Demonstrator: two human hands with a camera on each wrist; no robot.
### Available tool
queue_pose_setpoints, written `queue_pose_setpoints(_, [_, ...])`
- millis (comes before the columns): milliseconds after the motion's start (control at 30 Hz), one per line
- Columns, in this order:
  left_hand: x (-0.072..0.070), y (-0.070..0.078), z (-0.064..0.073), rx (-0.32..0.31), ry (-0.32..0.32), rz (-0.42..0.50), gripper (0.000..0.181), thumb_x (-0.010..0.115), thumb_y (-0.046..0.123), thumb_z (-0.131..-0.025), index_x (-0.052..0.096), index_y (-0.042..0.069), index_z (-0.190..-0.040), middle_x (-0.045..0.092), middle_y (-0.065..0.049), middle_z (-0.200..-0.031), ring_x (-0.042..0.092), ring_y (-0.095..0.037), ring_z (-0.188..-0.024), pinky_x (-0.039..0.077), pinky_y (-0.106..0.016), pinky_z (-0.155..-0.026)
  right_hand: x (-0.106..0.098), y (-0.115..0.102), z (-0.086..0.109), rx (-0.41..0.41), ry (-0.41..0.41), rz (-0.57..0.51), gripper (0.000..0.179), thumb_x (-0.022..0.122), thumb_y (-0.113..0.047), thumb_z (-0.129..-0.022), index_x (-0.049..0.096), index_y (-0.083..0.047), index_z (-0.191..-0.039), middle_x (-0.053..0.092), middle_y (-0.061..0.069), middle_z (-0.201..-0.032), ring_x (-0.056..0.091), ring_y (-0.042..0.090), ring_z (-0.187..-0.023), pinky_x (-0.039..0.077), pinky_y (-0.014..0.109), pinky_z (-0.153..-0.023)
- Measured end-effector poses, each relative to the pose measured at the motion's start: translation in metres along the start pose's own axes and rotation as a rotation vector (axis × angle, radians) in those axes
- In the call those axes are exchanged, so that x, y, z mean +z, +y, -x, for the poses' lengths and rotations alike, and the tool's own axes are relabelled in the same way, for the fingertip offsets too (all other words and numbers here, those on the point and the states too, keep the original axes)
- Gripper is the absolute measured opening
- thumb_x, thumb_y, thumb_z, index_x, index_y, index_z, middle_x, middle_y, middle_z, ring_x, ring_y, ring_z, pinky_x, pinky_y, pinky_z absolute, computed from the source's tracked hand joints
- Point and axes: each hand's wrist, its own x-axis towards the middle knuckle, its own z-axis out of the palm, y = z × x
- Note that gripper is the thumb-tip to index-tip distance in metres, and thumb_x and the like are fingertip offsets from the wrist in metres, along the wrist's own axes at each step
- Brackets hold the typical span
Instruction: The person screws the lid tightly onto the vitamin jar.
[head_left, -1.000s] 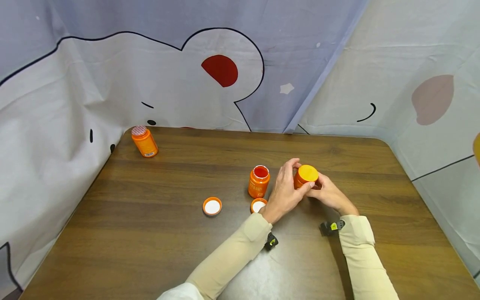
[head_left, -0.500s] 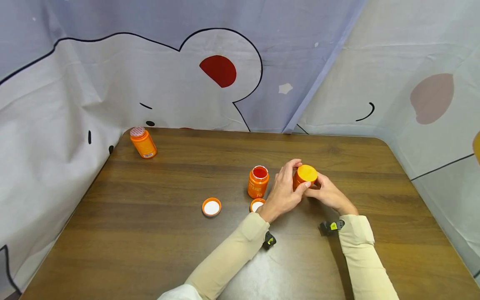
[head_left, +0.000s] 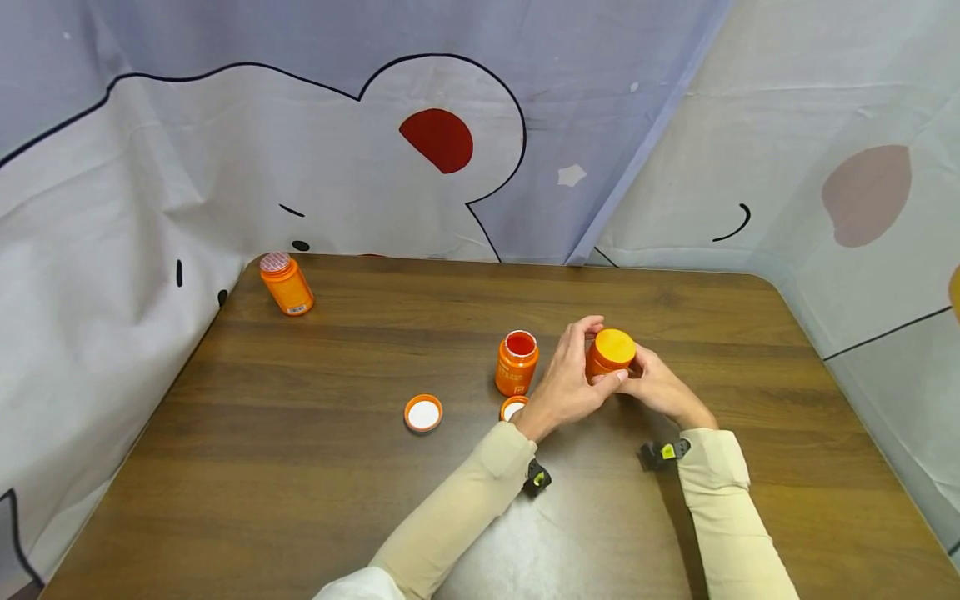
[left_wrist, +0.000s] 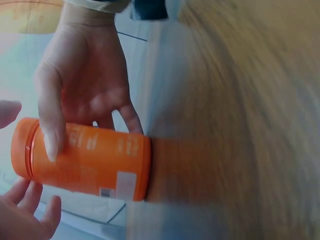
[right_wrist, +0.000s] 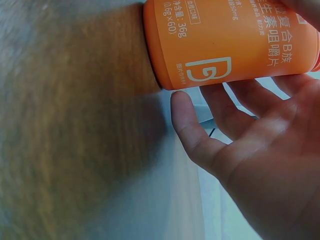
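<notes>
An orange vitamin bottle point(head_left: 603, 367) stands upright on the wooden table with its yellow-orange cap point(head_left: 615, 345) on. My right hand point(head_left: 666, 393) holds its body, thumb on one side and fingers on the other, as the left wrist view shows. My left hand point(head_left: 566, 385) surrounds the cap with spread fingers. In that wrist view the left thumb point(left_wrist: 8, 112) stands a little off the cap, and the left fingertips point(left_wrist: 22, 190) are at its other side. Just left of my left hand is an uncapped orange bottle point(head_left: 517, 364). White and green print shows in the right wrist view.
Two orange caps lie upside down with white liners up: one point(head_left: 423, 413) left of centre, another point(head_left: 513, 408) partly hidden by my left wrist. A third orange bottle point(head_left: 288, 285) with a patterned top stands at the far left corner. A printed curtain point(head_left: 300, 167) borders the table point(head_left: 300, 500).
My left thumb has moved off the cap's edge, down toward the front. The right hand still holds the bottle in the same place. The other bottles and loose caps stay put.
</notes>
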Motion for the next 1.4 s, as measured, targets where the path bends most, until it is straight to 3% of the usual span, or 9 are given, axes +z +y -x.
queue_pose_setpoints(100, [0.003, 0.003, 0.001, -0.017, 0.052, -0.027, 0.074, 0.075, 0.027, -0.073, 0.032, 0.011, -0.132, 0.045, -0.006, -0.123, 0.045, -0.019, -0.112, 0.037, -0.025, -0.095, 0.0, 0.0, 0.001, -0.006, -0.009, -0.003, 0.049, 0.063, -0.006, -0.083, 0.044, 0.001, -0.127, 0.054, 0.003, -0.113, 0.052, 0.012, -0.101, 0.039, 0.019, -0.09])
queue_pose_setpoints(267, [0.007, 0.007, 0.002, -0.009, 0.159, -0.221, 0.073, 0.077, 0.034, -0.07, 0.039, 0.008, -0.126, 0.05, -0.007, -0.114, 0.049, -0.016, -0.104, 0.04, -0.027, -0.089, 0.001, 0.0, 0.0, -0.004, -0.01, -0.01, 0.048, 0.064, -0.004, -0.082, 0.045, 0.001, -0.125, 0.054, 0.003, -0.111, 0.052, 0.013, -0.1, 0.04, 0.019, -0.089])
queue_pose_setpoints(400, [0.008, 0.008, 0.002, -0.012, 0.187, -0.272, 0.07, 0.077, 0.035, -0.071, 0.04, 0.007, -0.124, 0.052, -0.006, -0.109, 0.051, -0.015, -0.1, 0.041, -0.026, -0.084, 0.001, -0.001, -0.001, -0.005, -0.005, -0.015, 0.049, 0.065, -0.004, -0.081, 0.045, 0.002, -0.126, 0.054, 0.002, -0.111, 0.052, 0.013, -0.099, 0.041, 0.019, -0.087])
queue_pose_setpoints(533, [0.007, 0.007, 0.002, -0.012, 0.158, -0.259, 0.065, 0.074, 0.033, -0.075, 0.04, 0.008, -0.124, 0.052, -0.004, -0.111, 0.051, -0.015, -0.101, 0.041, -0.027, -0.083, 0.001, -0.001, -0.001, -0.01, -0.002, -0.017, 0.05, 0.066, -0.004, -0.08, 0.045, 0.002, -0.126, 0.054, 0.001, -0.11, 0.052, 0.013, -0.097, 0.042, 0.019, -0.086])
queue_pose_setpoints(667, [0.005, 0.004, 0.001, -0.006, 0.084, -0.261, 0.06, 0.07, 0.034, -0.08, 0.04, 0.008, -0.125, 0.051, -0.003, -0.114, 0.05, -0.015, -0.103, 0.04, -0.027, -0.081, 0.001, 0.0, 0.0, -0.018, -0.004, -0.029, 0.049, 0.066, -0.005, -0.081, 0.046, 0.002, -0.124, 0.056, 0.001, -0.109, 0.053, 0.013, -0.097, 0.042, 0.019, -0.086])
queue_pose_setpoints(900, [-0.001, 0.0, 0.001, 0.052, -0.005, -0.254, 0.054, 0.064, 0.028, -0.085, 0.038, 0.008, -0.127, 0.051, -0.005, -0.115, 0.05, -0.017, -0.103, 0.041, -0.025, -0.077, 0.003, 0.002, 0.0, 0.009, 0.001, -0.023, 0.051, 0.068, -0.008, -0.08, 0.046, -0.001, -0.125, 0.054, 0.005, -0.11, 0.053, 0.017, -0.096, 0.043, 0.02, -0.084])
queue_pose_setpoints(1167, [-0.005, -0.001, -0.002, 0.081, -0.047, -0.241, 0.051, 0.062, 0.025, -0.087, 0.038, 0.008, -0.128, 0.05, -0.005, -0.117, 0.048, -0.016, -0.105, 0.042, -0.027, -0.083, 0.004, -0.004, -0.001, 0.011, 0.005, -0.026, 0.05, 0.068, -0.008, -0.079, 0.047, -0.001, -0.124, 0.055, 0.005, -0.109, 0.054, 0.016, -0.096, 0.044, 0.02, -0.084])
queue_pose_setpoints(1400, [-0.003, -0.001, -0.002, 0.05, -0.046, -0.172, 0.068, 0.074, 0.031, -0.076, 0.038, 0.008, -0.129, 0.044, -0.006, -0.123, 0.042, -0.016, -0.113, 0.036, -0.022, -0.096, 0.002, -0.003, -0.002, 0.024, -0.001, 0.016, 0.05, 0.064, -0.008, -0.083, 0.043, 0.002, -0.126, 0.052, 0.011, -0.115, 0.052, 0.014, -0.101, 0.04, 0.019, -0.089])
